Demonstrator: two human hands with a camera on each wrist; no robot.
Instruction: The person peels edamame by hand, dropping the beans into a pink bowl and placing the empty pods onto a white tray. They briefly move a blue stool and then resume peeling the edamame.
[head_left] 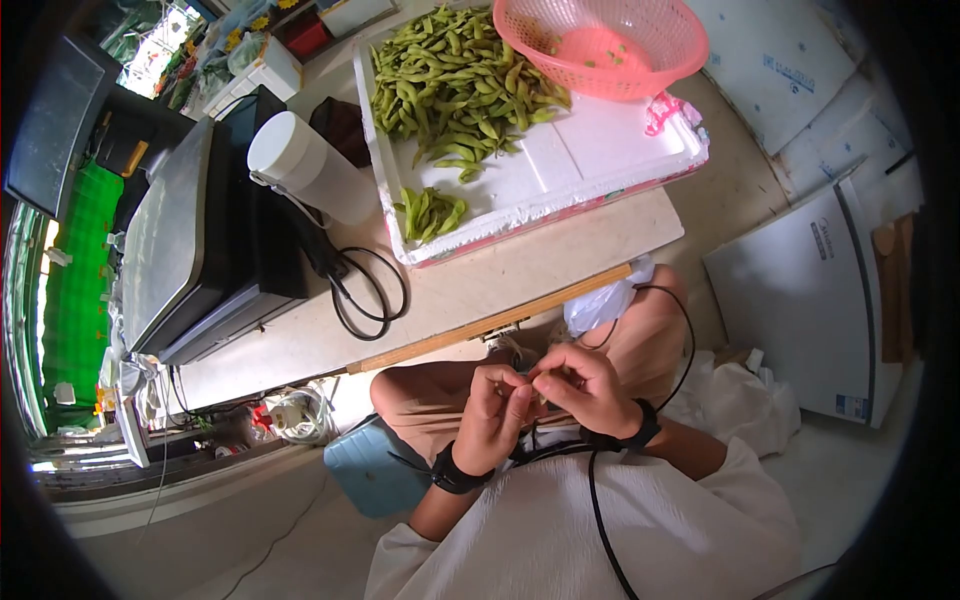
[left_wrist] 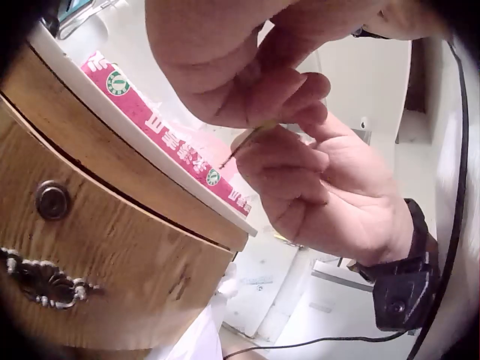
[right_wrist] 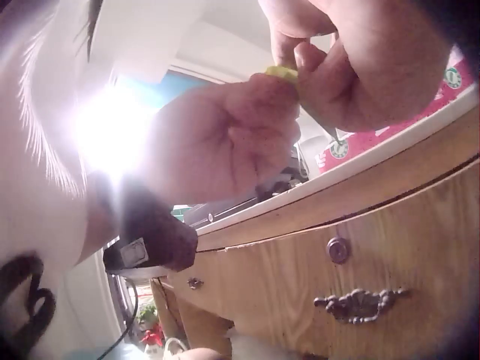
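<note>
Both hands meet above the lap. The left hand (head_left: 493,418) and the right hand (head_left: 588,392) pinch a small green pod (left_wrist: 262,129) between their fingertips, its thin dark tip poking out. In the right wrist view a yellow-green part of the pod (right_wrist: 283,73) shows between the hands; the fingers cover most of it. Beyond them on the table, a white foam tray (head_left: 600,150) bears a large heap of green pods (head_left: 450,80) and a small separate bunch (head_left: 430,214) at its near left corner. A pink basket (head_left: 640,75) with a few green bits inside rests at the tray's far right.
Left of the tray stand a white cup (head_left: 310,165) and a black machine (head_left: 180,240), with a looped black cable (head_left: 385,320) beside them. A wooden drawer front (left_wrist: 127,240) is close to the hands. A white appliance (head_left: 800,300) stands right; a blue bin (head_left: 375,470) is below left.
</note>
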